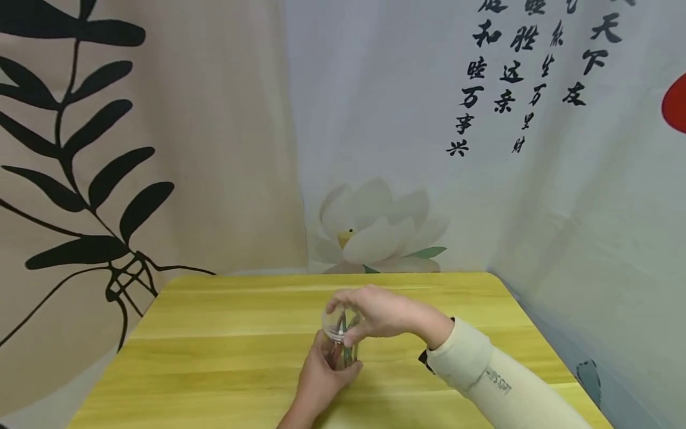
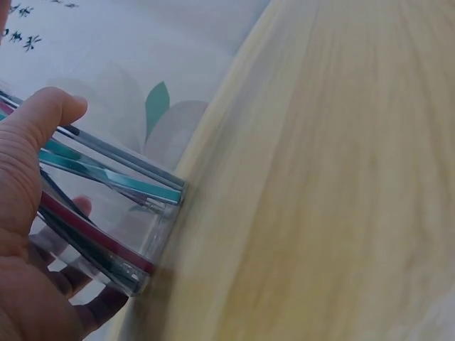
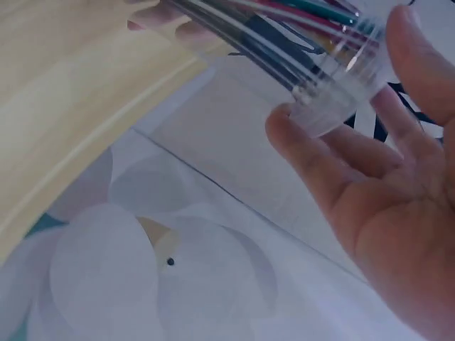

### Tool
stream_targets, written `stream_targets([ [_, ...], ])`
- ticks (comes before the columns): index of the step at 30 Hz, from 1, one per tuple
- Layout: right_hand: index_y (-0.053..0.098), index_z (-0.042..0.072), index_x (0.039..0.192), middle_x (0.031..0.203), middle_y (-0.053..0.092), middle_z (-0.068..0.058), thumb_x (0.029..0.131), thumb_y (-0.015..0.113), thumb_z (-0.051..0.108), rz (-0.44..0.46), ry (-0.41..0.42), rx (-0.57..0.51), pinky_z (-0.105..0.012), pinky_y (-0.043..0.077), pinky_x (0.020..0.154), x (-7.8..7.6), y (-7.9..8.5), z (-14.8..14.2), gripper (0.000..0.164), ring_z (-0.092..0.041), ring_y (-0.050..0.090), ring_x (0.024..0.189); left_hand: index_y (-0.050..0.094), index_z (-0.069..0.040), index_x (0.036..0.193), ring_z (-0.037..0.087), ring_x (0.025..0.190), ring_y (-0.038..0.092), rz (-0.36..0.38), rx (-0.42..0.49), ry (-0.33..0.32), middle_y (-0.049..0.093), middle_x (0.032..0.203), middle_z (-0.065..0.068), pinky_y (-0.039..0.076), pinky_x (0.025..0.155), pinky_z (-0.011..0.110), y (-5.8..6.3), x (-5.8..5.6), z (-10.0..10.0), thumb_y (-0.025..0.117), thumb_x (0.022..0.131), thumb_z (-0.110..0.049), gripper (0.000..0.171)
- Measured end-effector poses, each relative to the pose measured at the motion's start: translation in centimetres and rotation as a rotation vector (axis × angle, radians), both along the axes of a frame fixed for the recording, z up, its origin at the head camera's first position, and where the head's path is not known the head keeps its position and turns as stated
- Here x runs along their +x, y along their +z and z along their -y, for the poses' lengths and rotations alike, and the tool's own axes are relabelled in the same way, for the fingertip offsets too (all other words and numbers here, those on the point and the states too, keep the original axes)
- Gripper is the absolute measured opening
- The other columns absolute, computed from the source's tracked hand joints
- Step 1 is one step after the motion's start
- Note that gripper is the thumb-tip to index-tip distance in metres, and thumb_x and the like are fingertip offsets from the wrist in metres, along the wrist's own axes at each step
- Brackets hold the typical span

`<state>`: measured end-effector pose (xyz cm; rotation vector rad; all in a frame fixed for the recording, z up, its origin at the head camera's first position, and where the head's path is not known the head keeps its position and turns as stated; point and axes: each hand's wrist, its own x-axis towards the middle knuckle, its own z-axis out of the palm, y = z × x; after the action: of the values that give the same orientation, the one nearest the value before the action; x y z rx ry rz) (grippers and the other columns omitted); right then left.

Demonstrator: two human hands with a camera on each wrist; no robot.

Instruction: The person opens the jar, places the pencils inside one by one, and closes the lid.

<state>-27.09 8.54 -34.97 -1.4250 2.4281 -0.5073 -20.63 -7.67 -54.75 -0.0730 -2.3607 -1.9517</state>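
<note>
A clear, tube-like plastic jar (image 1: pixel 351 355) stands over the middle of the table in the head view, holding several slim, shiny strips in teal, dark red and dark grey (image 2: pixel 106 170). My left hand (image 1: pixel 324 379) grips the jar's body low down, the thumb on the near side. In the left wrist view the jar's base is close over the wooden surface. From above, my right hand (image 1: pixel 379 311) curls its fingers and thumb round the clear round top (image 3: pixel 330 110). The right wrist view shows fingertips at the top's edge. What exactly the strips are, I cannot tell.
The yellow wood-grain table (image 1: pixel 214 345) spreads around both hands. Behind it hangs a pale backdrop cloth (image 1: pixel 230 149) with dark leaves, black characters and a lotus flower. The right forearm wears a light sleeve (image 1: pixel 477 363).
</note>
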Motion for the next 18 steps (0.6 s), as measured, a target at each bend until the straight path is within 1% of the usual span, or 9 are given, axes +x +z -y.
stream_targets([
  [2, 0.062, 0.02, 0.15, 0.146, 0.068, -0.003, 0.089, 0.088, 0.02, 0.01, 0.016, 0.06, -0.022, 0.055, 0.089, -0.1, 0.3, 0.4, 0.065, -0.009, 0.07, 0.108, 0.044, -0.017, 0.145, 0.016, 0.107, 0.064, 0.004, 0.007, 0.002, 0.072, 0.13, 0.001, 0.052, 0.09, 0.027, -0.3, 0.1, 0.0, 0.09, 0.087, -0.029, 0.076],
  [3, 0.059, 0.021, 0.154, 0.15, 0.065, -0.003, 0.088, 0.088, 0.019, 0.009, 0.024, 0.084, -0.022, 0.056, 0.091, -0.1, 0.4, 0.7, 0.071, -0.012, 0.07, 0.115, 0.045, -0.017, 0.144, 0.016, 0.109, 0.066, 0.004, 0.007, 0.006, 0.073, 0.131, 0.001, 0.053, 0.091, 0.03, -0.4, 0.1, -0.1, 0.09, 0.087, -0.03, 0.075],
  [4, 0.058, 0.021, 0.154, 0.151, 0.064, -0.004, 0.087, 0.089, 0.017, 0.006, 0.03, 0.103, -0.022, 0.057, 0.091, -0.1, 0.7, 0.9, 0.074, -0.016, 0.071, 0.116, 0.045, -0.018, 0.144, 0.016, 0.113, 0.066, 0.001, 0.008, 0.007, 0.073, 0.133, 0.0, 0.054, 0.095, 0.033, -0.4, 0.1, -0.1, 0.091, 0.087, -0.03, 0.074],
  [7, 0.064, 0.019, 0.149, 0.148, 0.067, -0.005, 0.081, 0.093, 0.015, -0.009, 0.012, 0.142, -0.022, 0.058, 0.092, 0.1, 1.3, 1.7, 0.074, -0.021, 0.071, 0.123, 0.045, -0.02, 0.143, 0.019, 0.119, 0.067, -0.007, 0.002, 0.013, 0.073, 0.134, -0.001, 0.055, 0.102, 0.045, -0.4, 0.1, 0.0, 0.091, 0.086, -0.032, 0.074],
  [10, 0.069, 0.018, 0.143, 0.144, 0.071, -0.002, 0.075, 0.097, 0.014, -0.034, -0.032, 0.158, -0.025, 0.058, 0.097, 0.5, 1.7, 2.2, 0.073, -0.02, 0.068, 0.129, 0.045, -0.021, 0.143, 0.021, 0.119, 0.067, -0.008, -0.007, 0.008, 0.073, 0.132, 0.0, 0.055, 0.102, 0.05, -0.4, 0.1, 0.0, 0.091, 0.086, -0.032, 0.074],
  [12, 0.071, 0.018, 0.141, 0.141, 0.072, -0.001, 0.075, 0.098, 0.018, -0.048, -0.078, 0.165, -0.025, 0.058, 0.094, 0.7, 1.7, 2.4, 0.071, -0.016, 0.069, 0.125, 0.045, -0.02, 0.145, 0.022, 0.119, 0.067, -0.01, -0.006, 0.002, 0.072, 0.131, 0.003, 0.056, 0.102, 0.051, -0.3, 0.1, 0.0, 0.091, 0.086, -0.032, 0.075],
  [14, 0.071, 0.017, 0.141, 0.134, 0.076, -0.002, 0.077, 0.098, 0.025, -0.07, -0.126, 0.171, -0.026, 0.057, 0.087, 1.0, 1.6, 2.6, 0.07, -0.013, 0.07, 0.112, 0.044, -0.018, 0.147, 0.024, 0.119, 0.068, -0.017, 0.0, -0.005, 0.071, 0.131, 0.007, 0.057, 0.102, 0.052, -0.2, 0.2, 0.0, 0.09, 0.087, -0.032, 0.077],
  [16, 0.072, 0.014, 0.138, 0.121, 0.079, -0.005, 0.077, 0.098, 0.036, -0.1, -0.185, 0.162, -0.028, 0.057, 0.079, 1.3, 1.4, 2.9, 0.07, -0.012, 0.068, 0.096, 0.042, -0.017, 0.15, 0.026, 0.126, 0.066, -0.019, 0.025, -0.016, 0.068, 0.137, 0.008, 0.056, 0.107, 0.054, -0.2, 0.2, -0.1, 0.09, 0.088, -0.031, 0.08],
  [18, 0.071, 0.011, 0.135, 0.111, 0.079, -0.007, 0.077, 0.096, 0.048, -0.15, -0.239, 0.144, -0.03, 0.057, 0.075, 1.7, 0.9, 3.1, 0.074, -0.012, 0.065, 0.085, 0.041, -0.017, 0.151, 0.026, 0.133, 0.062, -0.016, 0.044, -0.02, 0.065, 0.143, 0.007, 0.054, 0.111, 0.05, -0.2, 0.3, 0.0, 0.09, 0.087, -0.031, 0.082],
])
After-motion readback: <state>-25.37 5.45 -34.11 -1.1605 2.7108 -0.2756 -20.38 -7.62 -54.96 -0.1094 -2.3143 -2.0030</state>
